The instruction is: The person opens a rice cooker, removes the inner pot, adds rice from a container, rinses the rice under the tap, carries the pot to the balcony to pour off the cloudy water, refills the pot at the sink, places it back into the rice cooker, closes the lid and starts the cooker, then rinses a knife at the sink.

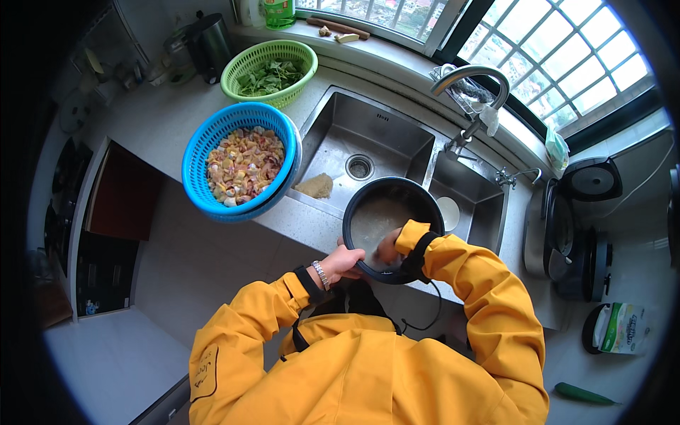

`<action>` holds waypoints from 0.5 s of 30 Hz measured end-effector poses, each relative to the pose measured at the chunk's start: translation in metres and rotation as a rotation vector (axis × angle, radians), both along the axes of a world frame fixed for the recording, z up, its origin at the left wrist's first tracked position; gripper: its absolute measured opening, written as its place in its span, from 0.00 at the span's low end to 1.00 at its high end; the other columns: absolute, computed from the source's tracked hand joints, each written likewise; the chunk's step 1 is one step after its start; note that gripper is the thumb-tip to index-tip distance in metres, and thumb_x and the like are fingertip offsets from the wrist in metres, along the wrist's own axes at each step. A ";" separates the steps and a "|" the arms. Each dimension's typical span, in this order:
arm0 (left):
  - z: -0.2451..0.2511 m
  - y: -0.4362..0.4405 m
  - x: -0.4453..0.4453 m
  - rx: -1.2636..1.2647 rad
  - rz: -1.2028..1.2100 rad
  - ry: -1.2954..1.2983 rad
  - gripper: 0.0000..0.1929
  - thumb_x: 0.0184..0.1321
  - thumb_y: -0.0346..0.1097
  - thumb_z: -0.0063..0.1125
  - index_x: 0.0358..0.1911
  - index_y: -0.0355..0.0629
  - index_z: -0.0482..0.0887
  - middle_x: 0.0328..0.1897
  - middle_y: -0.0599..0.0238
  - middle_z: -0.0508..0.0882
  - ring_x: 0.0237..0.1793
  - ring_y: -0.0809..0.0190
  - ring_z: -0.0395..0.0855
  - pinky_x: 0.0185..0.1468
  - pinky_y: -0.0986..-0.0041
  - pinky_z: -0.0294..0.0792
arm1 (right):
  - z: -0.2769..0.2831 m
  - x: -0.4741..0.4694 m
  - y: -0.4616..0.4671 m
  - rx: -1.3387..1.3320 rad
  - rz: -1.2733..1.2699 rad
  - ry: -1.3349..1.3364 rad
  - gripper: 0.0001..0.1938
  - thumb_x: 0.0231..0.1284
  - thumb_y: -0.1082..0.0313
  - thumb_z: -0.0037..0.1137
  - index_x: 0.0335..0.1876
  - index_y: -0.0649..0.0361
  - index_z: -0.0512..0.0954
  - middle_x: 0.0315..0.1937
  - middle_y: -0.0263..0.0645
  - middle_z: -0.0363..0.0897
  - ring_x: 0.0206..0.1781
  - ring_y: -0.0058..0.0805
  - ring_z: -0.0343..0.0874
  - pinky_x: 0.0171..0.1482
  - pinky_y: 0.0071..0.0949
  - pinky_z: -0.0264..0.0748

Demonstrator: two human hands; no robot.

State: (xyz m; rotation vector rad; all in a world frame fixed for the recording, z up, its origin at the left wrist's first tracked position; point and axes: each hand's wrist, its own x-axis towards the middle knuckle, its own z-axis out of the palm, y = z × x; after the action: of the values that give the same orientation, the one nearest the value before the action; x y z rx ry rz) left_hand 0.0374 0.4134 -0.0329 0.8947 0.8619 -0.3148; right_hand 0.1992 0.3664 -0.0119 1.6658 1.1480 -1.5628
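Note:
A dark round cooking pot [348, 226], like a rice-cooker inner pot, stands at the sink's front edge, partly over the basins. Cloudy whitish water [372, 212] fills its lower part; whatever lies at the bottom is hard to make out. My left hand [342, 261], with a metal watch at the wrist, grips the pot's near-left rim. Inside the pot, my right hand [389, 249] reaches into the water, its fingers blurred and partly hidden. Close by in the left basin lies a tan scrubbing pad [315, 186], and a white bowl [449, 213] is in the right basin.
To the left, a blue basket [192, 159] of chopped raw meat overhangs the counter edge. Behind it stands a green basket [229, 85] of leafy greens. The faucet [499, 87] arches over the double sink [388, 133]. An open-lidded appliance [536, 234] sits at right.

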 end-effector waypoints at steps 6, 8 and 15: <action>0.005 0.000 0.000 0.016 -0.002 0.015 0.17 0.49 0.32 0.48 0.45 0.41 0.66 0.36 0.61 0.78 0.32 0.62 0.79 0.32 0.68 0.74 | -0.072 0.059 0.036 0.360 0.027 -0.053 0.12 0.54 0.63 0.46 0.39 0.60 0.78 0.31 0.43 0.78 0.35 0.34 0.76 0.37 0.31 0.71; 0.007 0.001 0.000 -0.002 -0.018 -0.002 0.18 0.49 0.32 0.48 0.45 0.41 0.66 0.36 0.61 0.77 0.32 0.62 0.79 0.32 0.68 0.74 | -0.089 0.070 0.035 0.424 0.075 -0.154 0.12 0.54 0.63 0.47 0.42 0.58 0.75 0.33 0.44 0.76 0.38 0.34 0.74 0.40 0.31 0.70; 0.010 0.001 0.000 0.005 -0.030 0.017 0.16 0.49 0.32 0.48 0.44 0.41 0.68 0.34 0.61 0.78 0.30 0.60 0.80 0.33 0.68 0.74 | -0.042 0.003 0.033 0.307 0.321 0.107 0.31 0.47 0.66 0.43 0.63 0.49 0.57 0.61 0.47 0.59 0.64 0.41 0.56 0.61 0.35 0.56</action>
State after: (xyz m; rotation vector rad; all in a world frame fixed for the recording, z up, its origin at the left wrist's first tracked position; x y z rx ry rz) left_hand 0.0370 0.4143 -0.0230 0.9118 0.8663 -0.3468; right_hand 0.2018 0.3997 -0.0539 1.4978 1.6891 -1.3349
